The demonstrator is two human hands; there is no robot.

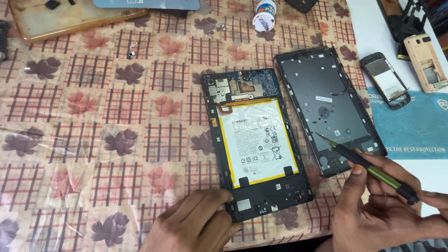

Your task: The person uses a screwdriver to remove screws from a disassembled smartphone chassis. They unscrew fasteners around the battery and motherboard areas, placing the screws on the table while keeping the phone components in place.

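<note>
Left hand point(193, 224) cut off by bottom edge, tablet point(256, 142) lower-left corner hidden beneath its fingers, screwdriver point(366, 168) rear end covered by right hand point(387, 210), small screws point(130, 53) too tiny to be told apart

left hand point(196, 224) flat, palm down, right hand point(382, 210) fingers pinched closed

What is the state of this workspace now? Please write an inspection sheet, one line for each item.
Surface: table under a checked cloth with a leaf print.
Job's things: opened tablet, battery exposed; its back cover lies beside it on the right.
Clutter: small glue pot, loose small parts, two small dismantled phones, blue mat.
Hands: left hand rests at the tablet's bottom edge; right hand holds a screwdriver.
Cables: nothing seen.
Surroundings: tray at top left.
</note>
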